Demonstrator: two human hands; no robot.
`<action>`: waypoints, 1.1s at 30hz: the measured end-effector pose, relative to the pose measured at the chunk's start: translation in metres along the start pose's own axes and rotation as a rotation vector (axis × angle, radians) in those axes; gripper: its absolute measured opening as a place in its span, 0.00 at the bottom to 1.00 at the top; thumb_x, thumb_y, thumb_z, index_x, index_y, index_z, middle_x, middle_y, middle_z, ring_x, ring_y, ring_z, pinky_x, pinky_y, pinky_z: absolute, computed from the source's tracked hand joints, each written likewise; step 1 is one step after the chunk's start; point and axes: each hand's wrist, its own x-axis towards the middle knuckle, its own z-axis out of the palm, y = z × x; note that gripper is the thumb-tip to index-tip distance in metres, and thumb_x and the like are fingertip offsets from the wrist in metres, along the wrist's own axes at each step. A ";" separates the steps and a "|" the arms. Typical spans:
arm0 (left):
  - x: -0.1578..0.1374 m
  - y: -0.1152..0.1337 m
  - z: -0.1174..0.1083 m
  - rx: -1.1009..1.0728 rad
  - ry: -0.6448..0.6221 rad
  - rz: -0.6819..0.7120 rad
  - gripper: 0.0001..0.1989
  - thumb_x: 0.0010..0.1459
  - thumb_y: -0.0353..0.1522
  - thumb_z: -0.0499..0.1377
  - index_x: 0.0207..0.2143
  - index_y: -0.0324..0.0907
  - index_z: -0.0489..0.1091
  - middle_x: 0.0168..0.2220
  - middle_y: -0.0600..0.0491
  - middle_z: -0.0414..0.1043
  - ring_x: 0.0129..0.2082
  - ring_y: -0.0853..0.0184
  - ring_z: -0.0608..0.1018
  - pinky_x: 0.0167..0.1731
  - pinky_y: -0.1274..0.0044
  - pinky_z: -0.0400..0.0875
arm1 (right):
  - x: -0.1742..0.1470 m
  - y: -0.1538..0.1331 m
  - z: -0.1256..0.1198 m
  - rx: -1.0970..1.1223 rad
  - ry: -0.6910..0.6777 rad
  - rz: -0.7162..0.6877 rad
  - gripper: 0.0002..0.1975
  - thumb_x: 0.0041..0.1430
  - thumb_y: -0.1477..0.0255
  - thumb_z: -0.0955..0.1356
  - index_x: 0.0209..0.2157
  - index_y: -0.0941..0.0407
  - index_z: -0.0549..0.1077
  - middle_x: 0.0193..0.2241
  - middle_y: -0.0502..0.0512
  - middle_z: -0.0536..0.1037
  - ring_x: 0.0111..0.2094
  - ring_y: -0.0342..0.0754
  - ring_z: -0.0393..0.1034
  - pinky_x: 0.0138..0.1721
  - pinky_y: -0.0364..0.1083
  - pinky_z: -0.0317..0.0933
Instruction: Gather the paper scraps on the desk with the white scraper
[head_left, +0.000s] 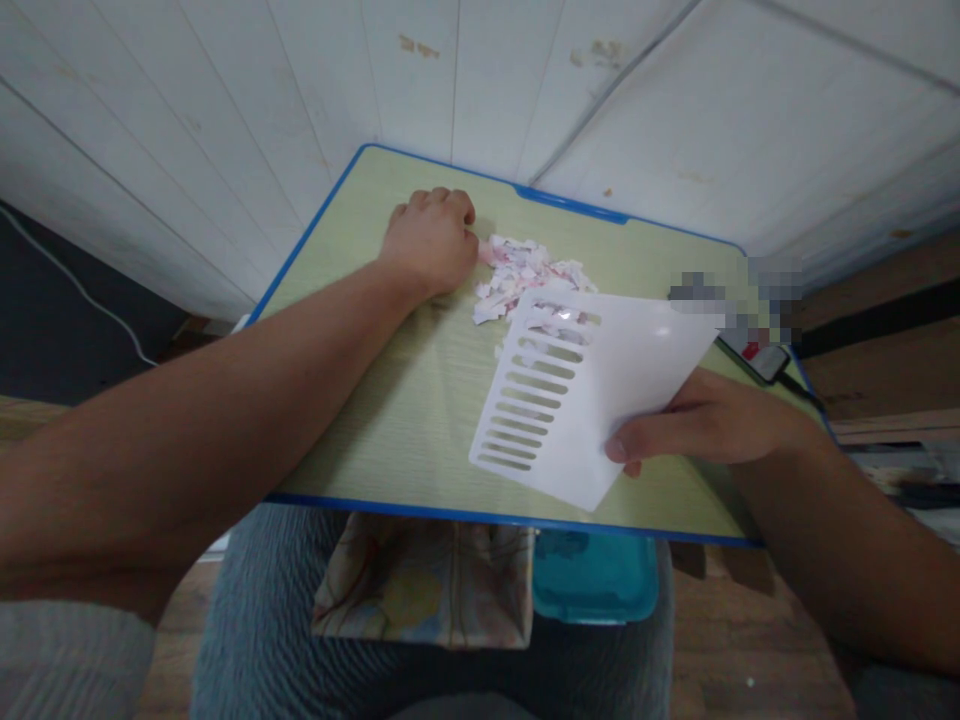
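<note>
My right hand (697, 420) grips a white plastic sheet with a row of slots (637, 360) by its right side, thumb on top. The sheet is tilted above the table, and its far slotted corner overlaps the near edge of a pile of torn paper scraps (525, 270). The scraps are white with pink and purple marks. Just left of the pile, my left hand (431, 240) rests on the tabletop with its fingers curled in. A pinkish scrap shows beside its thumb; whatever lies inside the fingers is hidden.
The small table (360, 400) has a blue rim and stands against a white panelled wall (412, 90). A phone (761, 360) with a cable lies at its right edge, partly pixelated. Below the front edge are a patterned fabric item (420, 590) and a teal container (592, 580).
</note>
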 end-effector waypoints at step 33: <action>0.004 0.000 0.005 0.093 0.058 0.068 0.18 0.77 0.27 0.57 0.63 0.42 0.79 0.69 0.39 0.78 0.71 0.44 0.76 0.70 0.53 0.71 | 0.015 0.016 0.023 -0.029 0.522 -0.494 0.09 0.69 0.68 0.80 0.32 0.52 0.86 0.25 0.50 0.86 0.23 0.48 0.78 0.24 0.46 0.74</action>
